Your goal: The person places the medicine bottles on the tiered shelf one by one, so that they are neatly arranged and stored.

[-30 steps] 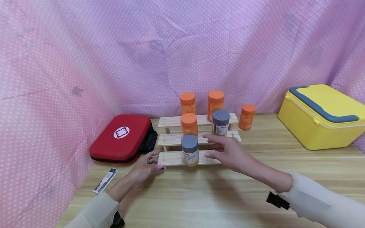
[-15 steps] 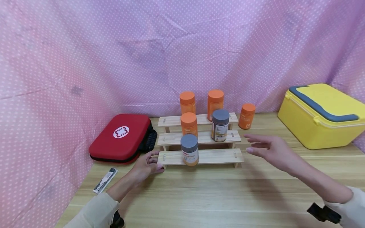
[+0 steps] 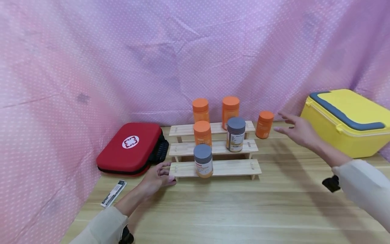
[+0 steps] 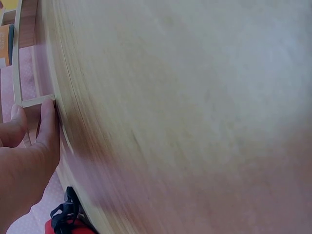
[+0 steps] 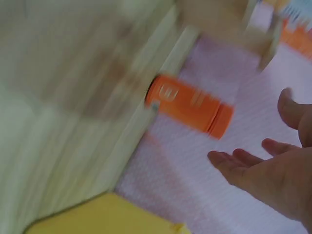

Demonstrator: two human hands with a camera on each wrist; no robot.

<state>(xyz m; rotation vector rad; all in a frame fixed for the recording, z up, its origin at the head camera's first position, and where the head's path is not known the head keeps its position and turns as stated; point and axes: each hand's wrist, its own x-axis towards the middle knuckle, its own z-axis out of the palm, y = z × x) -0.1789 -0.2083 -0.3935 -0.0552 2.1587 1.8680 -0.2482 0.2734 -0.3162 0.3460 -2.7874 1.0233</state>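
My left hand (image 3: 154, 177) holds the left end of the lowest step of a three-step wooden display rack (image 3: 234, 167). The left wrist view shows the thumb and fingers around that end (image 4: 38, 102). To the right, my right hand (image 3: 300, 130) reaches with fingers spread beside an orange jar (image 3: 263, 125) standing on the table; a small gap separates them. In the right wrist view the hand (image 5: 273, 170) has nothing in it, with the orange jar (image 5: 187, 103) just beyond the fingertips. A grey-lidded jar (image 3: 203, 162) stands on the lowest step.
Another grey-lidded jar (image 3: 235, 135) and an orange-lidded jar (image 3: 202, 134) stand on the middle step. Two orange jars sit on the top step. A red first-aid case (image 3: 129, 147) and a narrow white packet (image 3: 113, 194) lie left; a yellow box (image 3: 344, 128) stands right.
My right hand has drawn away from the rack to the right, then moved back toward the orange jar on the table. My left hand stays at the rack's end.
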